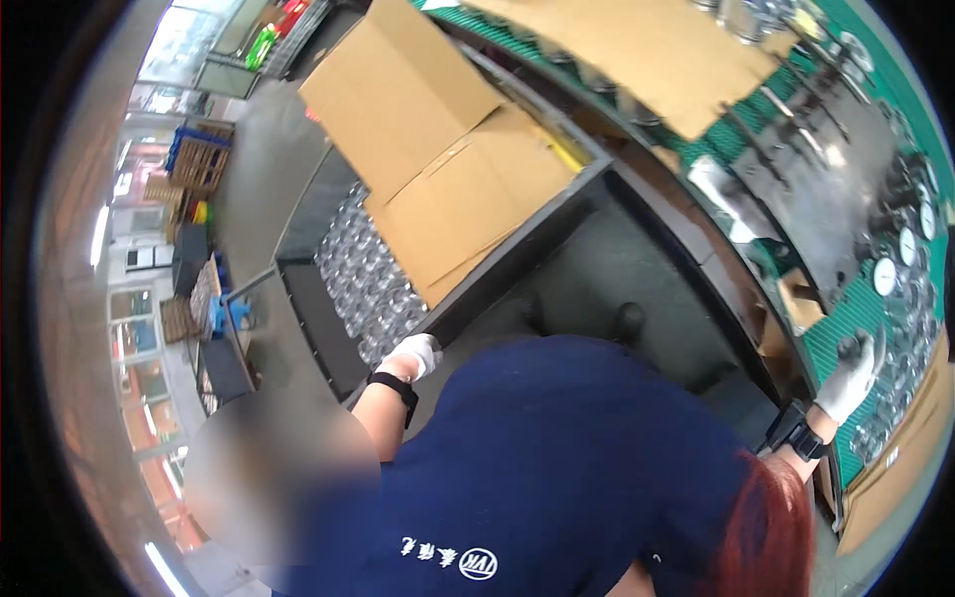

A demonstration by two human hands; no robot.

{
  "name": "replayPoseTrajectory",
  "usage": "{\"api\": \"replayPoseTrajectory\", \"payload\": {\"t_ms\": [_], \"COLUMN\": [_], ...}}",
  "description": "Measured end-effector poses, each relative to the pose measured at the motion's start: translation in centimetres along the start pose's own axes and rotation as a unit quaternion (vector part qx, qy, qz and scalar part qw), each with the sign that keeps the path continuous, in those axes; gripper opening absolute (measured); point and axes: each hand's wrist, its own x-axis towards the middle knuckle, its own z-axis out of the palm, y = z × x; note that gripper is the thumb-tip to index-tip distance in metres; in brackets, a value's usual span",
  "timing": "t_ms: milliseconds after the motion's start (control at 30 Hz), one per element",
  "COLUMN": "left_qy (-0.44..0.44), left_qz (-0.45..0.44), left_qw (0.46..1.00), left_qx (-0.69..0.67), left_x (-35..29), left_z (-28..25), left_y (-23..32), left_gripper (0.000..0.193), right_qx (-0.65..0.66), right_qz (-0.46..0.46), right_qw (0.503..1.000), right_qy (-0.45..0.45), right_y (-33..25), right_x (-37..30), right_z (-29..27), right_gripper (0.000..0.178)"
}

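My left hand (418, 353), in a white glove with a black wrist strap, rests at the near corner of a dark bin (320, 343) filled with several shiny round metal parts (370, 279). Its fingers curl downward, and whether they hold anything is hidden. My right hand (848, 386), also gloved and strapped, is raised over the green mat (834, 333) on the bench at the right. It grips a round metal part (856, 345) with a dark centre. My navy shirt fills the lower middle of the view.
Flattened cardboard sheets (438, 149) lie over the bin and its dark frame. Another cardboard sheet (647, 50) covers the far bench. Round gauges and metal parts (900, 259) crowd the right bench. Wooden pallets (199, 164) stand on the floor at the far left.
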Motion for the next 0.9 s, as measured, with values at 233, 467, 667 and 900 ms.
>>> {"api": "replayPoseTrajectory", "payload": {"t_ms": [233, 467, 667, 900], "left_qy": [0.061, 0.067, 0.05, -0.005], "left_qz": [-0.078, -0.183, -0.165, -0.157], "left_qw": [0.98, 0.944, 0.95, 0.938], "left_qx": [-0.172, -0.267, -0.261, -0.309], "left_x": [1.9, 8.8, 17.4, 25.0], "left_z": [3.9, 10.5, 16.7, 20.5], "left_y": [-16.6, -37.1, -46.8, -49.3], "left_gripper": [0.038, 0.036, 0.051, 0.049], "right_qx": [-0.042, -0.115, -0.276, -0.561], "right_qz": [0.089, 0.163, 0.077, -0.123], "right_qw": [0.787, 0.616, 0.495, 0.229], "right_qy": [-0.609, -0.762, -0.82, -0.786], "right_y": [-1.4, 1.0, 7.6, 28.2], "right_x": [-18.3, -40.8, -64.1, -80.1], "right_z": [23.8, 44.0, 60.0, 64.5], "right_gripper": [0.038, 0.046, 0.057, 0.085]}}
